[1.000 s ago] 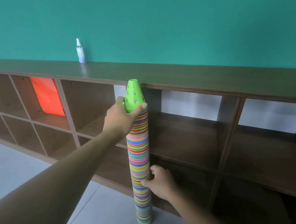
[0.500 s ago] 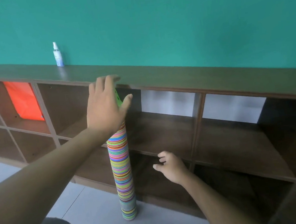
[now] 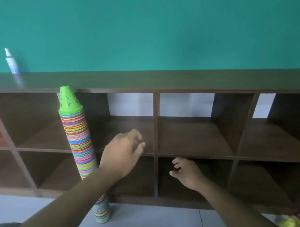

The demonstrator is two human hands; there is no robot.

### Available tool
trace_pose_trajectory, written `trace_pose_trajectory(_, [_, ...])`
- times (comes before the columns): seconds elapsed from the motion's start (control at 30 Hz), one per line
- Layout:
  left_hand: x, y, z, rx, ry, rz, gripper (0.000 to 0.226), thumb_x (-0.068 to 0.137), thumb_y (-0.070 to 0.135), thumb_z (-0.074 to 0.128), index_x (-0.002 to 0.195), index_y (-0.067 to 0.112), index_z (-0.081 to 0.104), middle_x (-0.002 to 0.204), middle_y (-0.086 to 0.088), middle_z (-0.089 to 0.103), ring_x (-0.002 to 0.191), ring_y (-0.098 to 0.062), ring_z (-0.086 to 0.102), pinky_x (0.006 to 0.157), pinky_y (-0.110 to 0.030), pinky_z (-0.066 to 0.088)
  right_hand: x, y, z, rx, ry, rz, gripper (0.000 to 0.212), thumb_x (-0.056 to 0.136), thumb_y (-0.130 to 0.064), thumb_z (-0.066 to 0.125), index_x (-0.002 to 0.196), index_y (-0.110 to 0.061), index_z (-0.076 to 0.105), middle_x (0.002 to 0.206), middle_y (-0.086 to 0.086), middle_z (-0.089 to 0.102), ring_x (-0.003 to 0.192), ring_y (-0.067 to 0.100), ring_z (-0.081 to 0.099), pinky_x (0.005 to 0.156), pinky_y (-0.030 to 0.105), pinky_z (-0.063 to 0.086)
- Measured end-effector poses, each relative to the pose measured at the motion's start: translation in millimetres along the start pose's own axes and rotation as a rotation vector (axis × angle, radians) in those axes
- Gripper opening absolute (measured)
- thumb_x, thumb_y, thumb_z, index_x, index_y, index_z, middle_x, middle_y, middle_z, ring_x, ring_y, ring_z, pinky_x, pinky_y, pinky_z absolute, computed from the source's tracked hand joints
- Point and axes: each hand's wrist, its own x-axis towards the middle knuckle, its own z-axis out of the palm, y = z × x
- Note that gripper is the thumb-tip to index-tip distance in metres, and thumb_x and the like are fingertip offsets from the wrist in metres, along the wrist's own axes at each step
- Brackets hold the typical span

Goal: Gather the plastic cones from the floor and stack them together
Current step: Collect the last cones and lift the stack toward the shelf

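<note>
Since both hands have let go, the cone stack (image 3: 81, 153) stands alone at nine o'clock of the left hand (image 3: 121, 153); right hand (image 3: 186, 172) loose, empty; more cones (image 3: 293, 221) wait at five o'clock.

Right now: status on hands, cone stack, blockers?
Left hand and right hand open, holding nothing. Cone stack stands on the floor against the shelf unit, green cone on top. More cones bottom right, ungathered.

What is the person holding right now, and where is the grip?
Nothing. Both the left hand and right hand are free, clear of the cone stack.
</note>
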Motion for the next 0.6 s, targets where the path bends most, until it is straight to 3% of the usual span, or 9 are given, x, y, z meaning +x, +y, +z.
trace_pose_trajectory(0.23, [-12.1, 67.5, 24.1, -0.027, -0.272, 0.004, 0.009, 0.099, 0.042, 0.057, 0.094, 0.04, 0.049, 0.087, 0.012, 0.064, 0.075, -0.002, 0.057, 0.058, -0.016, 0.033, -52.6, 60.9, -40.3, -0.012, 0.054, 0.128, 0.047, 0.095, -0.033, 0.064, 0.139, -0.02, 0.05, 0.137, 0.001, 0.057, 0.121, 0.018, 0.058, 0.094, 0.027, 0.047])
trace_pose_trajectory(0.4, [-10.7, 116.9, 41.8, -0.084, -0.409, 0.096, 0.007, 0.101, 0.041, 0.055, 0.097, 0.037, 0.056, 0.09, 0.009, 0.068, 0.077, -0.002, 0.062, 0.066, -0.02, 0.045, -90.7, 105.3, -64.7, 0.027, 0.09, 0.233, 0.047, 0.095, -0.03, 0.065, 0.138, -0.018, 0.05, 0.133, 0.003, 0.059, 0.119, 0.019, 0.057, 0.093, 0.029, 0.047])
trace_pose_trajectory(0.5, [-7.6, 141.7, 61.2, -0.091, -0.478, 0.172, 0.009, 0.101, 0.043, 0.055, 0.094, 0.039, 0.058, 0.09, 0.012, 0.069, 0.078, -0.001, 0.062, 0.065, -0.019, 0.044, -114.2, 131.7, -79.3, 0.005, 0.122, 0.284, 0.039, 0.094, -0.027, 0.067, 0.129, -0.015, 0.055, 0.119, 0.001, 0.061, 0.115, 0.021, 0.059, 0.089, 0.029, 0.046])
trace_pose_trajectory(0.6, [-4.9, 169.8, 86.0, -0.112, -0.538, 0.237, 0.012, 0.101, 0.041, 0.055, 0.1, 0.033, 0.064, 0.09, 0.012, 0.067, 0.081, -0.002, 0.063, 0.078, -0.025, 0.054, -140.6, 161.5, -88.8, -0.043, 0.167, 0.334, 0.039, 0.091, -0.026, 0.07, 0.126, -0.014, 0.057, 0.112, 0.001, 0.066, 0.112, 0.023, 0.062, 0.094, 0.032, 0.049])
